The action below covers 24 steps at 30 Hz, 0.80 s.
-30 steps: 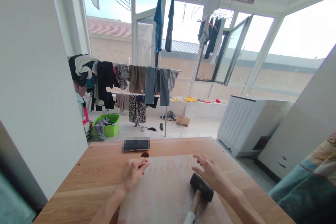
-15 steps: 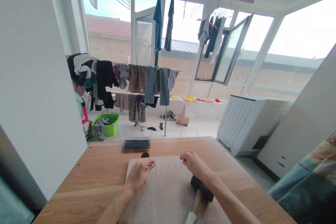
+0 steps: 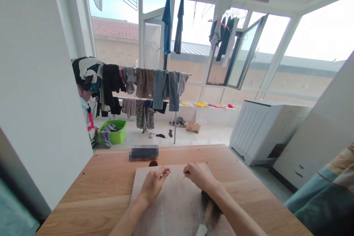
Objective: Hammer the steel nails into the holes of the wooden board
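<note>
Both forearms reach forward from the near edge, palms down. The left hand [image 3: 153, 184] rests on the pale board [image 3: 168, 210], wrist low, thumb and forefinger pinched on a thin metal nail [image 3: 163, 173] at their tips. The right hand [image 3: 198, 176] lies knuckles up with its fingers [image 3: 188, 171] curled down to the board; whether they grip anything cannot be told.

Between the two sets of fingers stands a short row of nails [image 3: 177, 176], slim upright pins, small and hard to count. The board is flat, rectangular and whitish with faint grain and a few dark specks. It lies on the warm oak-toned surface [image 3: 105, 184]. Behind the right fingers, under the forearm, lies a mallet [image 3: 207, 212] with a dark blocky head and a pale wooden handle.

Just beyond the left fingers sits a small round brown thing [image 3: 153, 163], and past it a blurred dark object [image 3: 143, 152]. Bare wood stretches wide to the left of the fingers, narrower to the right, and ends at the far edge ahead.
</note>
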Tool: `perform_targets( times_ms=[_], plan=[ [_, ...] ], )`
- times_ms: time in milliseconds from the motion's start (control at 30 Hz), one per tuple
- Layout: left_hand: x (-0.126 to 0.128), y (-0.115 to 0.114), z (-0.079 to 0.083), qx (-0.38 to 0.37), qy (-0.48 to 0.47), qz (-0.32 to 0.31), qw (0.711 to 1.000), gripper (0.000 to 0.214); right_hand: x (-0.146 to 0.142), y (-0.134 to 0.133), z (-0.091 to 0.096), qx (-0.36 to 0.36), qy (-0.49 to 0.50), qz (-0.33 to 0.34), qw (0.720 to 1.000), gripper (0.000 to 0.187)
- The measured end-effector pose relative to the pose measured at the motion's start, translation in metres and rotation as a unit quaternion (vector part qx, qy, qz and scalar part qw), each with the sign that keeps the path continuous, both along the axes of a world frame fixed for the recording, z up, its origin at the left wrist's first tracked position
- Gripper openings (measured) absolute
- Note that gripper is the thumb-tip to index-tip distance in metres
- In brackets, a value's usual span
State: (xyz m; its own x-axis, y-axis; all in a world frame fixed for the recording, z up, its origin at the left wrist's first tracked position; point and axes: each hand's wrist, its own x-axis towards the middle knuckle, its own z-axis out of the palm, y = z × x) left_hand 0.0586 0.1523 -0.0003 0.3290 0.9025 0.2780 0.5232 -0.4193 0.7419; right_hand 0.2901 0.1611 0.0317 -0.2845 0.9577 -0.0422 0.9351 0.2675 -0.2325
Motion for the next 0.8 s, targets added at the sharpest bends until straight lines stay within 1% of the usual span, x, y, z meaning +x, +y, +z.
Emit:
perform_targets(
  times_ms=[100,200,267,367,500,600,667,733,800],
  plan=[
    [0.004,-0.001,0.001,-0.008,0.037,-0.011,0.999,0.027,-0.005,-0.001,0.004,-0.015,0.006,0.016,1.000,0.021],
    [0.012,0.000,0.001,-0.030,0.081,-0.019,0.996,0.026,-0.010,-0.002,0.011,-0.006,0.015,0.018,1.000,0.020],
    [0.017,0.002,0.000,-0.027,0.063,-0.018,0.997,0.026,-0.015,-0.003,0.015,-0.001,0.025,0.023,0.999,0.020],
    [0.020,0.003,-0.001,-0.009,0.001,-0.016,1.000,0.027,-0.027,-0.004,0.016,0.000,0.044,0.033,0.998,0.020],
    [0.015,0.000,0.001,-0.014,-0.028,-0.018,0.999,0.028,-0.037,-0.003,0.015,0.002,0.075,0.045,0.996,0.021],
    [0.011,-0.006,0.005,-0.025,-0.055,-0.009,0.998,0.029,-0.037,-0.007,0.023,0.019,0.109,0.049,0.993,0.017],
    [0.011,-0.013,0.009,-0.063,-0.085,0.012,0.994,0.036,-0.036,-0.016,0.032,0.031,0.140,0.055,0.988,0.019],
    [0.013,-0.021,0.012,-0.133,-0.125,0.023,0.983,0.049,-0.036,-0.029,0.042,0.031,0.173,0.066,0.982,0.024],
    [0.016,-0.031,0.015,-0.195,-0.165,0.003,0.967,0.062,-0.036,-0.043,0.050,0.018,0.203,0.080,0.976,0.024]
  ],
)
